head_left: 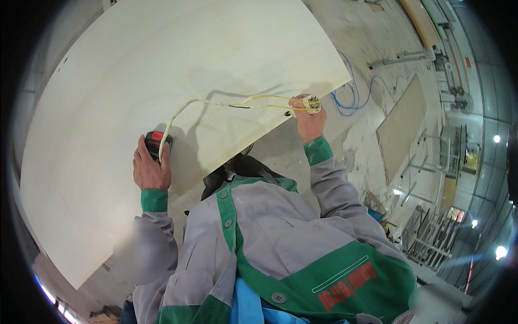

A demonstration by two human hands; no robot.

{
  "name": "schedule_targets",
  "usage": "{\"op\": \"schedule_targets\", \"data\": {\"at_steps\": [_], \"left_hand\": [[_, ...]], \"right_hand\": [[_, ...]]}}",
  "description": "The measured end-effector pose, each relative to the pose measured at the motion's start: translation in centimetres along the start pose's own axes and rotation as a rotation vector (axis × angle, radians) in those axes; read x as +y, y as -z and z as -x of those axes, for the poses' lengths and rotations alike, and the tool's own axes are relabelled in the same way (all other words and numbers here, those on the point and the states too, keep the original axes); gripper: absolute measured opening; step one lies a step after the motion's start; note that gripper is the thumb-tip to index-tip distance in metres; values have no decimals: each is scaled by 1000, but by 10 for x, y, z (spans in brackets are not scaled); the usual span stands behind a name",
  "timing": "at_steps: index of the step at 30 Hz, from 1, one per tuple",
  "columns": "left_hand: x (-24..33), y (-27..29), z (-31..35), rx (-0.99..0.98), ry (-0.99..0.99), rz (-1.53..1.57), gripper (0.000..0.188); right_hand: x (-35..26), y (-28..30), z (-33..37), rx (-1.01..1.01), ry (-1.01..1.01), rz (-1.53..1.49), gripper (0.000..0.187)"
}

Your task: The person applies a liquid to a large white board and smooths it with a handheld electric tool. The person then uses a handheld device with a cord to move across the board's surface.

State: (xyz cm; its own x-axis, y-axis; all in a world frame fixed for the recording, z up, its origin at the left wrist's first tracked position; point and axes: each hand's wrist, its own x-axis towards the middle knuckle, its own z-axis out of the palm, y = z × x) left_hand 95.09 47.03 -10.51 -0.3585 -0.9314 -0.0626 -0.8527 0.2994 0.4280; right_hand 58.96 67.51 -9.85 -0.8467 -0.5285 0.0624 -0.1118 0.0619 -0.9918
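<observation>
My left hand (152, 171) is closed around a black block with a red top (155, 136), perhaps a power-tool battery. A cream-sheathed cable (171, 119) runs from beside that block and arcs to the right over the white board (124, 70). Farther right the sheath gives way to thin yellow wires (264, 97) and a short dark one. They lead to a small round whitish fitting (312, 103) with an open, metallic-looking end. Near the board's right edge, my right hand (310, 123) grips this fitting; its exact kind cannot be made out.
Blue hose (356, 105) lies coiled on the floor beyond the board's right corner. A flat grey-beige panel (399, 129) is farther right on the floor. Metal frames (431, 237) and racks stand along the right side.
</observation>
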Motion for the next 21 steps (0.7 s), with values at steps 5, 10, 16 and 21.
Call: {"op": "schedule_targets", "data": {"at_steps": [5, 10, 16, 21], "left_hand": [[27, 8, -14, -116, 286, -88, 92], [40, -2, -28, -3, 450, -30, 97], [35, -17, -43, 118, 517, 26, 94], [34, -21, -50, 142, 554, 74, 88]], "right_hand": [[-15, -7, -13, -81, -30, -16, 20], [-27, -11, -23, -219, -63, -37, 19], [-24, -15, -34, -297, -64, -25, 17], [-9, -13, -30, -347, -13, -37, 18]]}}
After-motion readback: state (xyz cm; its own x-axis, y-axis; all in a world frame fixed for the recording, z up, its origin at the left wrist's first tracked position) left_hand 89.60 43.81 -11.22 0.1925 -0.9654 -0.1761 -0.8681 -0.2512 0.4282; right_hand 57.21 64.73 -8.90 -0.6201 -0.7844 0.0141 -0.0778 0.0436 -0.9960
